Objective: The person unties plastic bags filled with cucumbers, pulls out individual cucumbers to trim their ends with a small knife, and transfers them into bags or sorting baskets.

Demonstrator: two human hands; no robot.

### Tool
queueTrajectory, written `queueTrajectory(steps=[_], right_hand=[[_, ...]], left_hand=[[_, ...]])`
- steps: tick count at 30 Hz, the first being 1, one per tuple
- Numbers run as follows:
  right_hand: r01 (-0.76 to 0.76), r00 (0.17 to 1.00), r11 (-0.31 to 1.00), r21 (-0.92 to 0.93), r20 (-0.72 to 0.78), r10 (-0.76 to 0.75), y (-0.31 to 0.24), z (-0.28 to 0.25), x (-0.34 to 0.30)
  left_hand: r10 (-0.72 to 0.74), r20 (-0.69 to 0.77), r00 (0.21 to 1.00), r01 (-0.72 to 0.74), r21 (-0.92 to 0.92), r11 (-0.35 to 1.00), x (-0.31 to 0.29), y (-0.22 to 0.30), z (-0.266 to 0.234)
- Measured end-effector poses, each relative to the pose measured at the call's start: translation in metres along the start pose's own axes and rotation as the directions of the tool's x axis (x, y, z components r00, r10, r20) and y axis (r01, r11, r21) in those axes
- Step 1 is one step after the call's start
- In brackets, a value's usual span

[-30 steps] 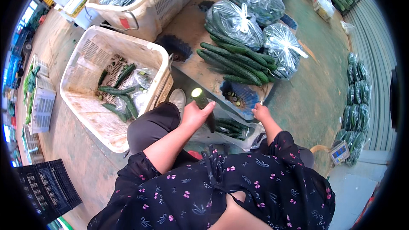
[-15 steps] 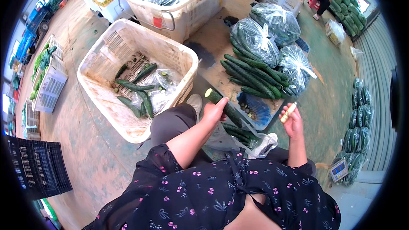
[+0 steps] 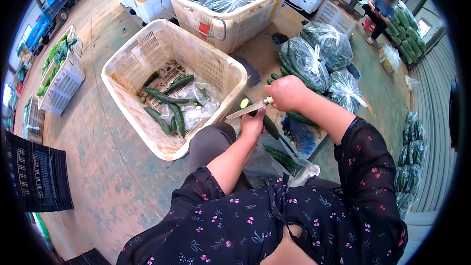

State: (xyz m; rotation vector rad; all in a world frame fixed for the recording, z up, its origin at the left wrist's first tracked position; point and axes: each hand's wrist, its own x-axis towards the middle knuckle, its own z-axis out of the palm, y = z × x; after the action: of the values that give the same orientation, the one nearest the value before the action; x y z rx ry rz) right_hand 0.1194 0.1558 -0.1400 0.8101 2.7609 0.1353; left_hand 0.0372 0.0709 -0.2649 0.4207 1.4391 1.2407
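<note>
Currently, left grip (image 3: pixel 253 123) wrapped around cucumber (image 3: pixel 271 128), right grip (image 3: pixel 289 92) clenching knife (image 3: pixel 248 110), red tag (image 3: pixel 204 29) on bag-filled crate (image 3: pixel 245 25).

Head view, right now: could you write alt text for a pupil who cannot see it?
A person's left hand grips a cucumber with a pale cut end, while the right hand holds a knife with its blade close to that end. To the left, a white crate holds loose cucumbers; beyond the hands sit tied clear bags of cucumbers.

The left hand (image 3: pixel 252 125) grips a cucumber (image 3: pixel 271 127); the right hand (image 3: pixel 289 93) holds a knife (image 3: pixel 247 110) near its cut end (image 3: pixel 245 103). A white crate (image 3: pixel 203 59) contains loose cucumbers (image 3: pixel 166 98).
</note>
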Motion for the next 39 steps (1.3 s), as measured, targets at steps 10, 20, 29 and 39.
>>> queueTrajectory(steps=[10,20,29,39], right_hand=[[0.159,0.976,0.959,-0.236,0.181,-0.118,0.004,-0.023,0.031],[-0.220,0.964,0.963,0.156,-0.115,0.239,0.054,-0.028,0.035],[0.019,0.971,0.469,0.883,-0.128,0.201,0.001,0.071,-0.041],[-0.083,0.666,-0.087,0.993,0.120,0.736,-0.010,0.126,-0.144]], left_hand=[[-0.007,-0.025,1.000,0.007,0.008,1.000,0.017,-0.011,-0.002],[0.124,-0.026,0.992,-0.126,-0.056,0.991,0.011,-0.011,0.003],[0.410,0.226,0.883,-0.469,0.420,0.777,-0.004,-0.017,0.013],[-0.207,0.486,0.849,0.192,0.082,0.978,-0.012,-0.010,0.004]])
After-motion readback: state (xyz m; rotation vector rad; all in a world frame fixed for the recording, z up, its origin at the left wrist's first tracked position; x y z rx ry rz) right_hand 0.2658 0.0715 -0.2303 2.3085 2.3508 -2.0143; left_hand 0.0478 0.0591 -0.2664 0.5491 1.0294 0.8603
